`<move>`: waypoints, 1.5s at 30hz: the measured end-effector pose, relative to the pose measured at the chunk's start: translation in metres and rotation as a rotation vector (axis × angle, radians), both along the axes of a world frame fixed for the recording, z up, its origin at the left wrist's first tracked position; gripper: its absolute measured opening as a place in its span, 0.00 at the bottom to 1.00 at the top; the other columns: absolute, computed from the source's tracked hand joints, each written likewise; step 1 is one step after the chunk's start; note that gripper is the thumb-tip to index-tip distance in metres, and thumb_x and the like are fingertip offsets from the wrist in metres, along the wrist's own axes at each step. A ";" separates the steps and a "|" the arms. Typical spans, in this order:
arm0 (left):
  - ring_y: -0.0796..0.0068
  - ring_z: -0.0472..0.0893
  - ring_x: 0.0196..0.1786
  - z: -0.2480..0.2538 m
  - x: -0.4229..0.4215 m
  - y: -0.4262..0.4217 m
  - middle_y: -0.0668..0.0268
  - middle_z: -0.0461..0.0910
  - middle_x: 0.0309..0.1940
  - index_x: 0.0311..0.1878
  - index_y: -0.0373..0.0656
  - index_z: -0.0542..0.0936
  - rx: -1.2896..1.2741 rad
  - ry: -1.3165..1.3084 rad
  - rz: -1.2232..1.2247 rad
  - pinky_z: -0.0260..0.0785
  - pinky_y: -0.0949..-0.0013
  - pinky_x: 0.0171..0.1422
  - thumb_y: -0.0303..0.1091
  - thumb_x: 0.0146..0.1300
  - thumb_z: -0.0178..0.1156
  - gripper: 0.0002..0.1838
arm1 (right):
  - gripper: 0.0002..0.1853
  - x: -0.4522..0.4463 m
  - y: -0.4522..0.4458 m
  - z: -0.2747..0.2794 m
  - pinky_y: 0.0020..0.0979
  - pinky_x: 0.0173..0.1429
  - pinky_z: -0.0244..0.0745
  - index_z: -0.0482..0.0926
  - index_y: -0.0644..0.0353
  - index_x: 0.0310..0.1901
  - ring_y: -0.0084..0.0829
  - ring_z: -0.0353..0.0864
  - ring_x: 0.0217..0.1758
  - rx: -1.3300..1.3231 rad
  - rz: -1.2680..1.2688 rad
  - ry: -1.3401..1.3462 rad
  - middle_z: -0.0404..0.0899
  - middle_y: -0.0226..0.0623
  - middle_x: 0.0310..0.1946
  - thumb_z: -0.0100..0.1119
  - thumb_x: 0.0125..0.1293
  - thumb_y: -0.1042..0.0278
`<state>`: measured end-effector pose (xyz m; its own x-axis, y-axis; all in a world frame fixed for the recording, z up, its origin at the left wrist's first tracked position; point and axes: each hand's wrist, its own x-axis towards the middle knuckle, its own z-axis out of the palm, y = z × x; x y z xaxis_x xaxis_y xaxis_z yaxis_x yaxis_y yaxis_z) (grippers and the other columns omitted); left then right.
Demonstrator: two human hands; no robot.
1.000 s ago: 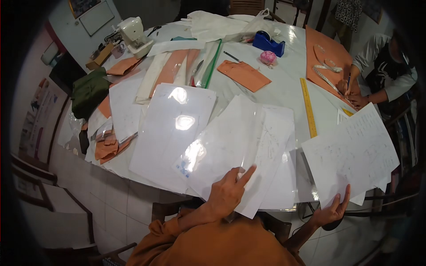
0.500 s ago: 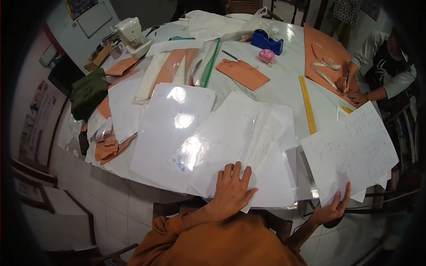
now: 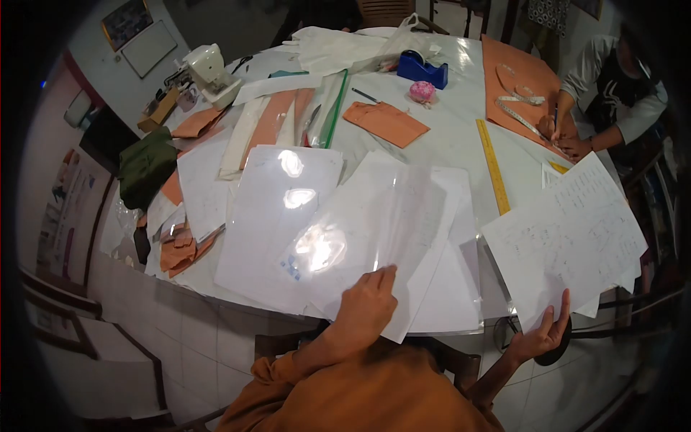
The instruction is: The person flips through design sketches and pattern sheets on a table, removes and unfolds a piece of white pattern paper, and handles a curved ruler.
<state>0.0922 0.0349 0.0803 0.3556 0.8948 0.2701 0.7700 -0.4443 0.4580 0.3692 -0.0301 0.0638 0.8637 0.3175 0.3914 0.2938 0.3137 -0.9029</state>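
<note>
The left forearm comes in from the lower left and slants up and rightward, ending in the left hand [image 3: 367, 308], whose fingers are bent and drawn together, back of the hand uppermost. The fingertips rest at the right side of a clear sleeve [image 3: 335, 216] with paper in it; I cannot tell whether they pinch the film or only press on it. The right arm reaches out to the side, and the right hand [image 3: 538, 337] is clamped on the lower edge of some written sheets [image 3: 576, 234], two fingers showing in front of the paper, one stretched upward.

The sleeve lies near the front edge of the surface [image 3: 450, 137], over other white sheets [image 3: 450, 284] and overlapping a glossy sheet [image 3: 270, 230] to its left. Its long axis runs away from the person, leaning right at the far end. The written sheets are held up past the right front edge of the surface, tilted with their top toward the upper right, near a yellow ruler [image 3: 493, 167].

Half a second ago the left hand lay flatter with its fingers spread over the sheets; now they are gathered. The right hand's grip looks unchanged.
</note>
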 end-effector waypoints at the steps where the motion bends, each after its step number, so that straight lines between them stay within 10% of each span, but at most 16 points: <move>1: 0.63 0.82 0.35 0.002 -0.005 0.002 0.54 0.80 0.36 0.53 0.33 0.76 0.000 -0.044 -0.002 0.77 0.64 0.36 0.22 0.51 0.60 0.22 | 0.21 0.001 -0.001 0.000 0.34 0.60 0.76 0.75 0.69 0.57 0.35 0.78 0.55 0.004 0.002 0.007 0.75 0.44 0.57 0.44 0.63 0.83; 15: 0.76 0.84 0.35 0.024 -0.032 0.008 0.56 0.85 0.36 0.47 0.33 0.83 -0.069 -0.585 0.298 0.78 0.75 0.35 0.21 0.57 0.62 0.13 | 0.21 -0.001 0.002 -0.001 0.31 0.61 0.71 0.74 0.70 0.58 0.32 0.75 0.55 0.056 0.057 0.083 0.74 0.41 0.59 0.46 0.63 0.83; 45: 0.61 0.82 0.40 0.004 0.000 -0.013 0.48 0.78 0.44 0.63 0.31 0.69 0.040 -0.389 -0.112 0.81 0.69 0.37 0.25 0.57 0.65 0.30 | 0.20 -0.095 0.015 -0.010 0.27 0.63 0.64 0.74 0.72 0.57 0.28 0.75 0.55 -0.374 0.715 -0.006 0.77 0.44 0.54 0.51 0.62 0.84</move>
